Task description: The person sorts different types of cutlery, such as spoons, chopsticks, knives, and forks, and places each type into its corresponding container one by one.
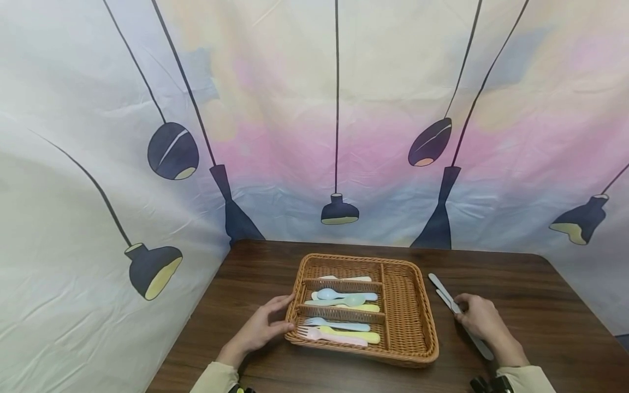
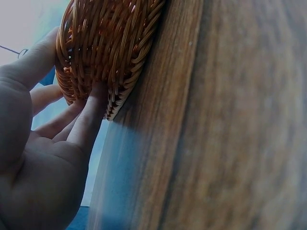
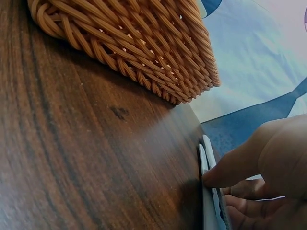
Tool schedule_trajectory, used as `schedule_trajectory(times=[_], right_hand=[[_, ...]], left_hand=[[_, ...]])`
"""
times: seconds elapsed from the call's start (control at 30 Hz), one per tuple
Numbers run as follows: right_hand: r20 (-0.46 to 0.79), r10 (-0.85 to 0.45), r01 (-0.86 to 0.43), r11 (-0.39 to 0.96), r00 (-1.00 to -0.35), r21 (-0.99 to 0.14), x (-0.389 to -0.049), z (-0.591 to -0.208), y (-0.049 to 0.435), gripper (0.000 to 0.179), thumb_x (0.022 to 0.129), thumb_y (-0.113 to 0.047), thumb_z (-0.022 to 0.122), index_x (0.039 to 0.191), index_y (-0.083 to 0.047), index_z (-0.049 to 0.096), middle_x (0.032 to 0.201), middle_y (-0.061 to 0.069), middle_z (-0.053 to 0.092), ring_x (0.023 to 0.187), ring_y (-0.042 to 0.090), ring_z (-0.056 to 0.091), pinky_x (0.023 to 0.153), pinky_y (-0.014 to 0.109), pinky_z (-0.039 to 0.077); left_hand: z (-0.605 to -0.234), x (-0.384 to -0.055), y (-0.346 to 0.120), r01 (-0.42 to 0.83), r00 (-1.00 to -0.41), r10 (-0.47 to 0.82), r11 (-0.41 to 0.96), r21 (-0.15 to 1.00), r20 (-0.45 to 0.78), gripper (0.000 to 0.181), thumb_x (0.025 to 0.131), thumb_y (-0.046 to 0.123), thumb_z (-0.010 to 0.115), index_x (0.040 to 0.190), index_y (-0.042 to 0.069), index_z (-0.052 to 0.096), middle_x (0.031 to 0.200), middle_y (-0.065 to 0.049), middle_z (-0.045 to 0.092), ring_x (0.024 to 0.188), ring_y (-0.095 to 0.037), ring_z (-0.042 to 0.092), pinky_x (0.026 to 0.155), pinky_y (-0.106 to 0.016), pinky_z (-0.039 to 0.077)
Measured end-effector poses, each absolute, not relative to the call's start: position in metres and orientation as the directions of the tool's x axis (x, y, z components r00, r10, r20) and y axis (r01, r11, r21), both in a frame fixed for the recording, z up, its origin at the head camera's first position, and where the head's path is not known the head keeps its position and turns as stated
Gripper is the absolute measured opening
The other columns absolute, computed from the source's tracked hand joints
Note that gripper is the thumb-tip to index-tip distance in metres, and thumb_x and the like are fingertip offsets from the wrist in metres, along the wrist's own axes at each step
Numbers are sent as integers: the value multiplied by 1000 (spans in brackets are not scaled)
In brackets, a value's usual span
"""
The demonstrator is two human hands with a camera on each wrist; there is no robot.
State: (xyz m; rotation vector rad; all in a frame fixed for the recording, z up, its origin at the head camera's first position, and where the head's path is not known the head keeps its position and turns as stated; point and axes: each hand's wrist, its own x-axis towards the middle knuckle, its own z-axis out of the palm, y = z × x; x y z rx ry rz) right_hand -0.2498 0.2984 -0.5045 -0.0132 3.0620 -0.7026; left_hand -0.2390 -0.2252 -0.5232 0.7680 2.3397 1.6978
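Note:
A wicker cutlery basket (image 1: 410, 308) with divided compartments sits on the table. At its left end my left hand (image 1: 262, 326) touches the outer wall and rim with thumb and fingers extended; the left wrist view shows these fingers (image 2: 91, 112) against the woven side. To the right of the basket, my right hand (image 1: 481, 319) pinches pale plastic knives (image 1: 479, 345) that lie close together near the tabletop. Two narrow ends of these knives (image 3: 205, 167) stick out past the thumb in the right wrist view. How many are held I cannot tell.
Pastel forks (image 1: 336, 335) lie in the near compartment, spoons (image 1: 344, 297) in the middle one, and a few pale pieces (image 1: 351, 279) in the far one. The dark wooden table (image 1: 265, 262) ends at a hanging cloth (image 1: 290, 136) printed with lamps.

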Motion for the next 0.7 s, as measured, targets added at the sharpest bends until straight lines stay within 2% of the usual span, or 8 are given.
schedule_trajectory(times=[0.37,0.7], right_hand=[[30,-21,-32,901,-999,-433,-250,-504,300,33,78,0,66,111,7,66,89,15,67,77,25,59,60,41,53],[112,-10,-59,896,-994,-440,-248,-498,302,35,80,1,65,115,5,66,88,14,65,73,22,54,58,35,47]], left_hand=[[-525,-240,-226,308,-857,486,220,926,170,73,86,15,74,147,-3,37,147,-28,34,134,-49,35,100,-30,52],[-527,-241,-226,308,-853,491,207,929,174,73,87,12,73,147,-3,36,147,-29,34,133,-50,36,100,-29,52]])
